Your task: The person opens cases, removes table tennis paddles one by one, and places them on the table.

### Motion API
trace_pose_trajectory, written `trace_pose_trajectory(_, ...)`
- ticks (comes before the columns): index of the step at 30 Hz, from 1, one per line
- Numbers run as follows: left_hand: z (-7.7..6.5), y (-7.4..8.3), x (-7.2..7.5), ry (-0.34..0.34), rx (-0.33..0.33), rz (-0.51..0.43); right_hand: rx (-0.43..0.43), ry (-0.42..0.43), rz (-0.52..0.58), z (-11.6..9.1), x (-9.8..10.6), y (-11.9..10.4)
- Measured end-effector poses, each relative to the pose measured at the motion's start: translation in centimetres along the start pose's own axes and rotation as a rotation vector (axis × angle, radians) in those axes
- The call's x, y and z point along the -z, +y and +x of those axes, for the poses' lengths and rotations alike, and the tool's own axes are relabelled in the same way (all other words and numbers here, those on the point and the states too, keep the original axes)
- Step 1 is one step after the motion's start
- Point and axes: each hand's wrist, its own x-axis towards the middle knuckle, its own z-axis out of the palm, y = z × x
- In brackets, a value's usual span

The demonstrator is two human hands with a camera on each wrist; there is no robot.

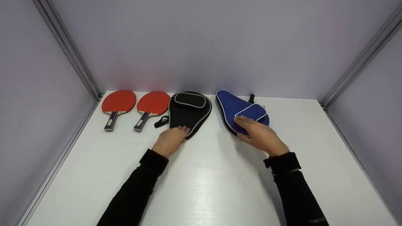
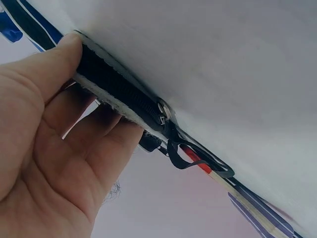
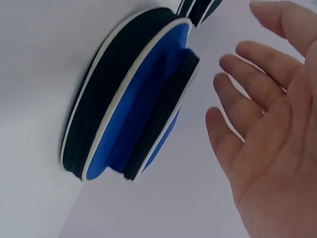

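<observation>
My left hand (image 1: 169,142) grips the narrow near end of a black table tennis bat case (image 1: 185,116), which lies flat with its pocketed round end away from me. In the left wrist view the thumb lies at the case's zipped edge, fingers over its top; a zipper pull (image 2: 164,113) and a wrist strap (image 2: 185,161) show farther along. Over the near, round end of a blue bat case (image 1: 232,106) hovers my right hand (image 1: 263,136). The right wrist view shows its fingers spread and apart from the blue case (image 3: 133,99).
Two red table tennis bats (image 1: 119,101) (image 1: 154,103) lie side by side left of the black case, handles toward me. Pale panels (image 1: 201,47) wall the white table (image 1: 201,188) at the back and both sides.
</observation>
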Motion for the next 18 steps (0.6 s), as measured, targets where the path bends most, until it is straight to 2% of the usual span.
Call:
trace_pose_trajectory(1, -0.4, 0.5, 1.1, 0.012, -0.001, -0.002, -0.018, 0.009, -0.002, 0.0, 0.2, 0.4)
trace_pose_trajectory(3, -0.7, 1.0, 1.8, 0.052, 0.0, -0.036, -0.052, 0.02, -0.008, 0.1, 0.5, 1.4)
trace_pose_trajectory(7, -1.5, 2.1, 3.9, 0.076, 0.005, -0.049, -0.121, -0.01, -0.025, 0.3, 1.2, 3.2)
trace_pose_trajectory(10, -1.2, 2.0, 3.5, 0.047, 0.017, -0.055, -0.139, -0.041, -0.051, 0.7, 1.8, 4.6)
trace_pose_trajectory(16, -0.9, 1.2, 1.5, 0.053, 0.04, -0.133, -0.103, -0.113, -0.094, 1.6, 3.1, 6.8)
trace_pose_trajectory(18, -1.1, 1.5, 2.1, 0.059, 0.032, -0.103, -0.108, -0.159, -0.087, 1.9, 3.3, 7.2)
